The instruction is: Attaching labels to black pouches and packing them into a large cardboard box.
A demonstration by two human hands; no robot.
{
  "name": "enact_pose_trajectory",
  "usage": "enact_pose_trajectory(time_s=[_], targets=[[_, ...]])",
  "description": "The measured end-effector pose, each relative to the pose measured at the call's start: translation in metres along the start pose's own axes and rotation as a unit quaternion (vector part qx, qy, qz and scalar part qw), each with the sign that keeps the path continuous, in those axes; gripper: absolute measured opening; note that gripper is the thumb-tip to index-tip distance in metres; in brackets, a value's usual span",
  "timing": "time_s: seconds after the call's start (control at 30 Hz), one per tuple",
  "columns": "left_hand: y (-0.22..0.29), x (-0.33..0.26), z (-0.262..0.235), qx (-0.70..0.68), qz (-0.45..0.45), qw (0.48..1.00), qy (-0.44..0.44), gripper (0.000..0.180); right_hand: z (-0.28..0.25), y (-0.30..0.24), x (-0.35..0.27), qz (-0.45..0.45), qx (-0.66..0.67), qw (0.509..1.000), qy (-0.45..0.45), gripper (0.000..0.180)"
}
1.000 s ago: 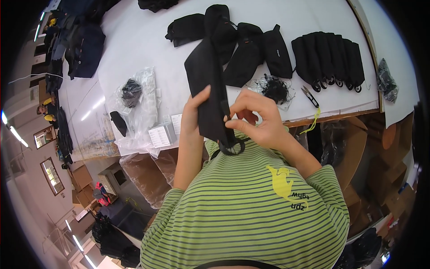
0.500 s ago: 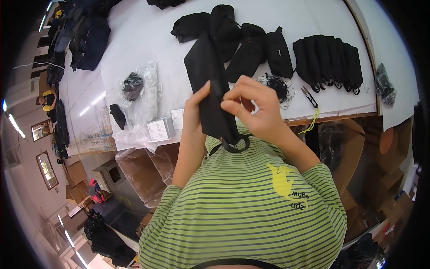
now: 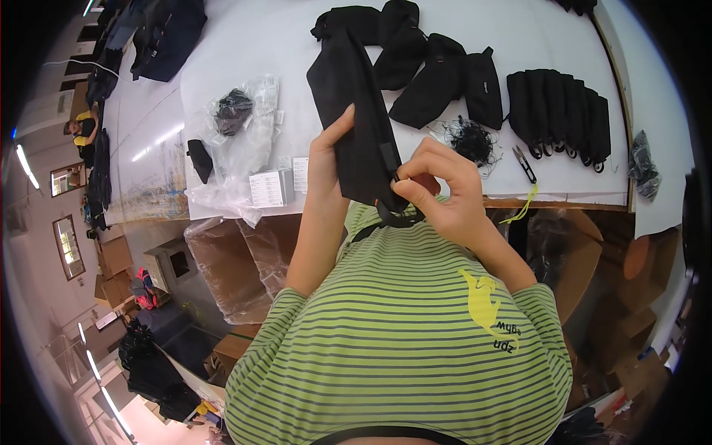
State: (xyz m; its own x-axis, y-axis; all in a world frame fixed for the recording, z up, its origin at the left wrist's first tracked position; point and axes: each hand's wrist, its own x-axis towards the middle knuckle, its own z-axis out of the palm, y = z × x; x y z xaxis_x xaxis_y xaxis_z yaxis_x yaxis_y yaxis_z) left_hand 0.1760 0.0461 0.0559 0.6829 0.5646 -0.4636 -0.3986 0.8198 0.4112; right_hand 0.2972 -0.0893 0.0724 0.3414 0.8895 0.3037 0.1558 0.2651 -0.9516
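A long black fabric pouch (image 3: 352, 122) stands tilted in front of my chest, its lower end with a loop close to my shirt. My left hand (image 3: 326, 159) is closed around the pouch's left side, thumb lying across its front. With thumb and forefinger together, my right hand (image 3: 449, 189) pinches the pouch's right edge near the lower end. What exactly lies between those fingertips is too small to make out. Beyond my right hand are a tangle of black thread (image 3: 475, 142) and thread snips (image 3: 525, 165) with a yellow cord.
Several more black pouches (image 3: 430, 81) lie loosely on the white table (image 3: 297, 59), and others overlap in a row (image 3: 560, 115) at right. To the left are clear plastic bags (image 3: 256, 133) and a stack of white labels (image 3: 268, 188). Cardboard boxes (image 3: 226, 263) stand below the table edge.
My right hand has moved down along the pouch's right edge toward its lower end. The pouch is turned slightly, and my left hand keeps its hold. The whole view has shifted a little.
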Motion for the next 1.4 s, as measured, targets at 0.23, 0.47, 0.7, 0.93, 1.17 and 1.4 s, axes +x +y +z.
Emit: enact_pose_trajectory(time_s=[0.23,0.47,0.7,0.93,1.17,1.4], targets=[[-0.001,-0.015,0.008,0.117,0.124,0.983,0.065,0.025,-0.010,0.016,-0.011,-0.091,-0.132,0.984,0.075,0.011],[-0.006,-0.022,0.008,0.209,0.131,0.966,0.076,0.039,-0.007,0.004,-0.012,-0.182,-0.432,0.882,-0.045,0.034],[-0.018,-0.018,-0.007,0.230,0.117,0.963,0.081,0.050,-0.022,0.023,-0.004,-0.075,-0.402,0.903,0.128,0.053],[-0.029,-0.009,-0.008,0.229,0.154,0.960,0.043,0.055,-0.008,0.041,-0.015,-0.019,-0.452,0.890,0.051,0.061],[-0.038,-0.008,-0.008,0.206,0.146,0.967,0.015,0.051,0.000,0.024,-0.022,0.016,-0.337,0.941,0.026,0.078],[-0.031,-0.010,-0.015,0.281,0.202,0.938,-0.001,0.053,-0.016,0.035,-0.023,0.125,-0.034,0.991,0.034,0.053]])
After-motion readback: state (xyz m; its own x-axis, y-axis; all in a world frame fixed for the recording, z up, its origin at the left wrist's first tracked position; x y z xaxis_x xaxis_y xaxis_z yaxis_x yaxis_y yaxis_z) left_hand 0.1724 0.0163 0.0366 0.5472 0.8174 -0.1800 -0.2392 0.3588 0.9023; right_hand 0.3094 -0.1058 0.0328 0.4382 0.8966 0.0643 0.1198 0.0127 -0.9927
